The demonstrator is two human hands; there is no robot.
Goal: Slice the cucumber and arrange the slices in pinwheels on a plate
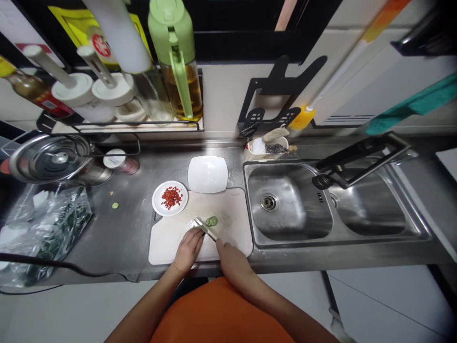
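Note:
On the white cutting board (167,243), my right hand (232,259) grips a knife (206,229) by its handle, the blade slanting away to the left. My left hand (190,247) rests on the board just left of the blade, its fingers curled and pressed together. Whatever lies under those fingers is hidden. Several thin green cucumber slices (212,221) lie together just beyond the blade. A round white plate (156,200) with small chopped red pieces (172,197) overlaps the board's far left corner. Behind the board sits a squarish white dish (207,174).
A double steel sink (289,200) with a black faucet (342,166) adjoins the board's right side. To the left are a small cucumber piece (114,205), a shaker jar (121,161), a lidded pot (60,157) and a plastic bag of greens (46,233). Bottles crowd the rack (124,126) above.

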